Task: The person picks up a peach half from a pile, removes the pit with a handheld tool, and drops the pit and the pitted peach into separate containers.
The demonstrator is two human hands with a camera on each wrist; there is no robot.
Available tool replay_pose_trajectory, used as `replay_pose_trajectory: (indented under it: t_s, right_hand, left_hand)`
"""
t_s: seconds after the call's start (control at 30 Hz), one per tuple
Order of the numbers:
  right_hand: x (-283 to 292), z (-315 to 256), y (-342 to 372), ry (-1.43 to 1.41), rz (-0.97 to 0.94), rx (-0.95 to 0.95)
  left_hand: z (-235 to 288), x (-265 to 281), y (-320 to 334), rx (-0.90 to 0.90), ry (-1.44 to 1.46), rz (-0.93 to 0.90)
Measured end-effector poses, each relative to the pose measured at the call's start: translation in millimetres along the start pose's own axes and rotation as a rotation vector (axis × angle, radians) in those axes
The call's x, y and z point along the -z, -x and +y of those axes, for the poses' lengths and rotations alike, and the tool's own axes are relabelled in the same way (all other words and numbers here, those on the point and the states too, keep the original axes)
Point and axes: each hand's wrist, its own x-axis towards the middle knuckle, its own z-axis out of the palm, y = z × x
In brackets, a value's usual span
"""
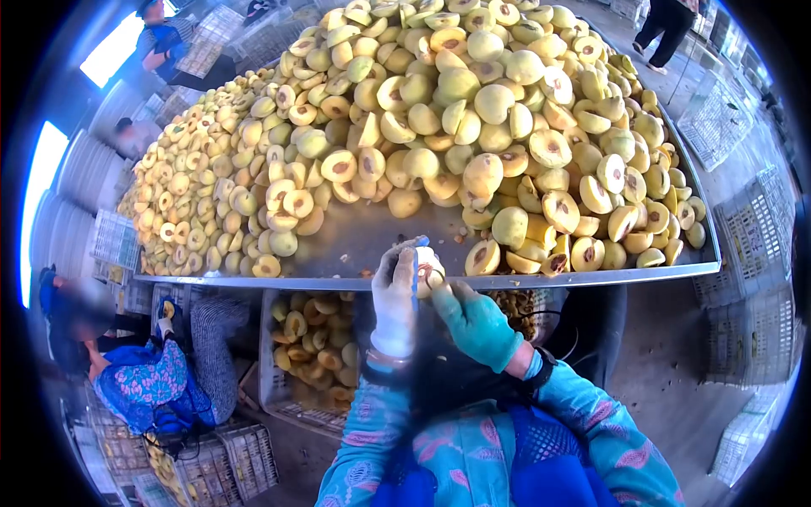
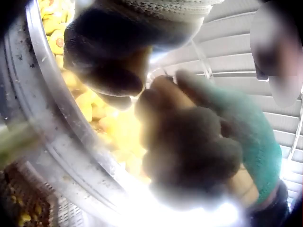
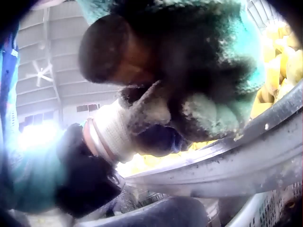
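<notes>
Worktop (image 1: 334, 256), fruit heap (image 1: 456, 101) at twelve o'clock; left hand (image 1: 394, 287) pinching fruit piece (image 1: 428, 264), right hand (image 1: 480, 326) gripping apparent handle (image 3: 135, 64); a slip could jab the left.

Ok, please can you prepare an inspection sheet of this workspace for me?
Surface: metal table, mostly under a heap of fruit halves.
Job's things: a tan handle and a pale piece, likely fruit; both partly hidden.
Clutter: small scraps on the bare metal.
Hands: gloved left hand holds the pale piece; gloved right hand grips the tan handle.
Cables: thin dark loop beside the right hand, perhaps a cord.
Surroundings: crate of halves below; seated person at left; stacked crates at right.
</notes>
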Motion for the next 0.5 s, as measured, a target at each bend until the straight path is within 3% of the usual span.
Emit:
replay_pose_trajectory:
  t_s: [0.07,0.17,0.23,0.33,0.4,0.47,0.5]
  right_hand:
    - [0.8,-4.4,-2.5,0.025,0.029,-0.005]
    - [-2.7,-2.1,-7.2,0.092,0.031,0.045]
    - [-2.3,-9.1,-7.9,-0.100,-0.003,-0.048]
    - [-20.7,-9.2,0.3,-0.033,0.081,-0.084]
    - [-17.4,-21.0,6.2,-0.191,0.132,0.013]
    - [-3.5,-36.7,11.3,-0.533,-0.070,-0.368]
    - [0.3,-35.4,11.0,-0.534,-0.075,-0.371]
  left_hand:
    - [-1.0,-0.6,2.1,-0.076,-0.192,-0.050]
    - [-2.8,0.9,1.8,-0.124,-0.232,-0.032]
    - [-5.1,-2.2,2.2,-0.184,-0.238,-0.015]
    - [-5.4,-8.8,9.3,-0.242,-0.203,-0.028]
    - [-4.1,-11.4,8.9,-0.252,-0.151,-0.063]
    - [-2.7,-8.4,9.0,-0.287,-0.307,-0.144]
    - [0.6,-7.6,7.4,-0.224,-0.285,-0.193]
